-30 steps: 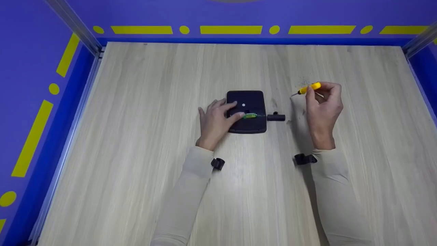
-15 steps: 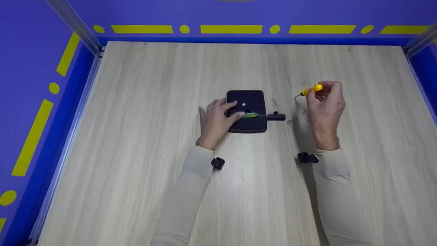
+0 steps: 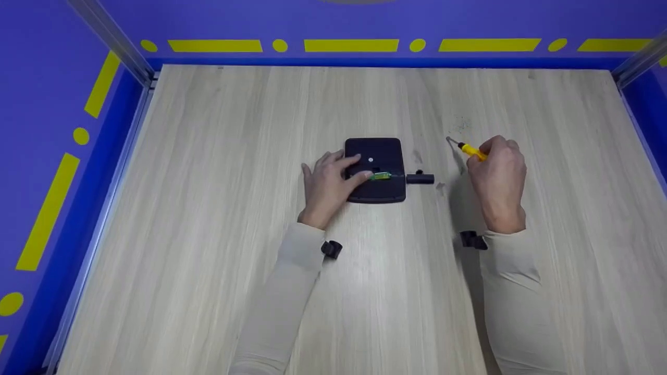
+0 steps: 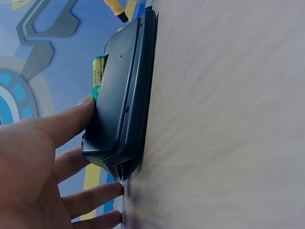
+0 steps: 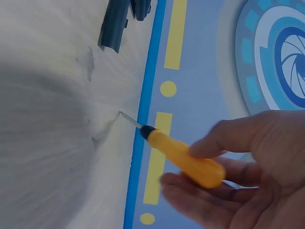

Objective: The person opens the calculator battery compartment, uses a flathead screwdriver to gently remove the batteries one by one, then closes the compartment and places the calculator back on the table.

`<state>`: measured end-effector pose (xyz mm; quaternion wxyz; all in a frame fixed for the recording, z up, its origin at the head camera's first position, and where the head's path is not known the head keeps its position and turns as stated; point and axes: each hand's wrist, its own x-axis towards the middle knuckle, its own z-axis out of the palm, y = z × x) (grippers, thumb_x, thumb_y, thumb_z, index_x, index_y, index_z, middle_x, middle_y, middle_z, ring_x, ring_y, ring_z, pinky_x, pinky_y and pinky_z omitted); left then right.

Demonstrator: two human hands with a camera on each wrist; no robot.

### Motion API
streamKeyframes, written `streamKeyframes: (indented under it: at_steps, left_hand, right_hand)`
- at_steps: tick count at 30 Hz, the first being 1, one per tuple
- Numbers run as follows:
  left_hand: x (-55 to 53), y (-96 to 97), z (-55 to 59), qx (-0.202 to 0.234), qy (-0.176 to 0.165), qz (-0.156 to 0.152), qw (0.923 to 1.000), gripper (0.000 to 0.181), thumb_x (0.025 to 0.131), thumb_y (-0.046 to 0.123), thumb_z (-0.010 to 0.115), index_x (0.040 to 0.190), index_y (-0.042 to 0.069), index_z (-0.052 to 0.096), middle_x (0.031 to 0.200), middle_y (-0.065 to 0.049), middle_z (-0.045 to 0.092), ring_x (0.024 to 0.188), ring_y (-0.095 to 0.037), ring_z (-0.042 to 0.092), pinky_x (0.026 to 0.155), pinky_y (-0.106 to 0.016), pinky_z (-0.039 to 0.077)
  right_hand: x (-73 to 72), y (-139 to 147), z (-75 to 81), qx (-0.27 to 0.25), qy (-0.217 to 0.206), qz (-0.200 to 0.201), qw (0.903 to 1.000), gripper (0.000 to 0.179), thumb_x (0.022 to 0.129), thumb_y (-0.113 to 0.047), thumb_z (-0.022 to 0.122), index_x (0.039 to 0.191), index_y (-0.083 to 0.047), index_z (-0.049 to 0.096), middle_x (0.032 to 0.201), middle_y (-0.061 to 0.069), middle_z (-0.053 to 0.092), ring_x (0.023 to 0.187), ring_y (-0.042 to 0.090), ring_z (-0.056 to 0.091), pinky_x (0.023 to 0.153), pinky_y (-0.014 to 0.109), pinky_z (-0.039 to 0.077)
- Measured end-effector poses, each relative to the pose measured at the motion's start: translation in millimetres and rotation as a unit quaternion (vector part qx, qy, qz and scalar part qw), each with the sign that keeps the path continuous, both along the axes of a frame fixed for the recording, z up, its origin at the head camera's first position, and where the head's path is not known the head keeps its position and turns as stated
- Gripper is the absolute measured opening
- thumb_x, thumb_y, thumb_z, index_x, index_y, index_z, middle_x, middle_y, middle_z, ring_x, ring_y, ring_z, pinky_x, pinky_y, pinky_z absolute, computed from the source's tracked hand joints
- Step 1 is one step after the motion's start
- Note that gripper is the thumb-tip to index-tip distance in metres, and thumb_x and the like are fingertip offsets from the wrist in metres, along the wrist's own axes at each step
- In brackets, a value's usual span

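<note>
A flat black device point(image 3: 383, 148) lies on the table with a green battery point(image 3: 381, 176) showing in its slot. My left hand point(image 3: 328, 179) is spread over the device's left side, thumb at the battery's end and index finger across the casing. In the left wrist view the battery point(image 4: 97, 71) stands a little proud of the device point(image 4: 116, 90), and the other fingers reach the table beside it. My right hand point(image 3: 498, 179) pinches the yellow handle of a screwdriver point(image 3: 472, 151). In the right wrist view the screwdriver point(image 5: 181, 157) has its tip right at the table surface.
Just right of the device lies a small black trough-shaped cover point(image 3: 420, 179) with a tab. Dark specks point(image 3: 461, 124) mark the wooden table point(image 3: 234, 156) beyond the screwdriver. Blue walls point(image 3: 354, 23) with yellow markings border the table's back and sides.
My right hand has turned over, knuckles now up, and shifted slightly nearer me. The screwdriver's tip has swung to point away and left. My left hand, the device and the battery stay put.
</note>
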<state>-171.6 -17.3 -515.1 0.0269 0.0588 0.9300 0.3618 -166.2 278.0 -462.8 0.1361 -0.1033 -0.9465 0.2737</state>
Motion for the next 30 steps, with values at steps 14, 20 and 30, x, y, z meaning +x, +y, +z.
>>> streamKeyframes:
  at_steps: [14, 20, 30]
  left_hand:
    - [-0.5, -0.2, 0.1, -0.001, 0.005, 0.000, 1.0000, 0.054, 0.099, 0.052, 0.073, 0.144, 0.022, 0.069, 0.158, -0.012, 0.053, 0.153, -0.037, 0.037, 0.120, -0.077, 0.005]
    - [0.6, -0.3, -0.2, 0.000, 0.007, 0.000, 1.0000, 0.054, 0.098, 0.052, 0.073, 0.143, 0.022, 0.070, 0.157, -0.013, 0.053, 0.153, -0.038, 0.038, 0.120, -0.077, 0.005]
    - [0.5, 0.5, 0.3, 0.000, 0.006, -0.001, 1.0000, 0.053, 0.099, 0.052, 0.073, 0.144, 0.023, 0.069, 0.158, -0.012, 0.053, 0.153, -0.037, 0.038, 0.120, -0.077, 0.006]
  right_hand:
    - [0.7, 8, -11.9, 0.046, -0.126, 0.076, 0.9880, 0.029, 0.084, 0.001, 0.059, 0.057, -0.007, 0.050, 0.055, 0.001, 0.041, 0.050, 0.023, 0.040, 0.046, 0.037, 0.036]
    - [1.1, 8, -16.3, 0.038, -0.157, 0.097, 0.9820, 0.019, 0.079, 0.002, 0.055, 0.060, -0.004, 0.057, 0.056, 0.003, 0.047, 0.050, 0.022, 0.041, 0.044, 0.034, 0.034]
    - [0.5, 11, -16.0, 0.030, -0.196, 0.116, 0.9732, 0.030, 0.081, 0.000, 0.058, 0.056, -0.012, 0.046, 0.053, -0.003, 0.036, 0.048, 0.017, 0.036, 0.045, 0.031, 0.032]
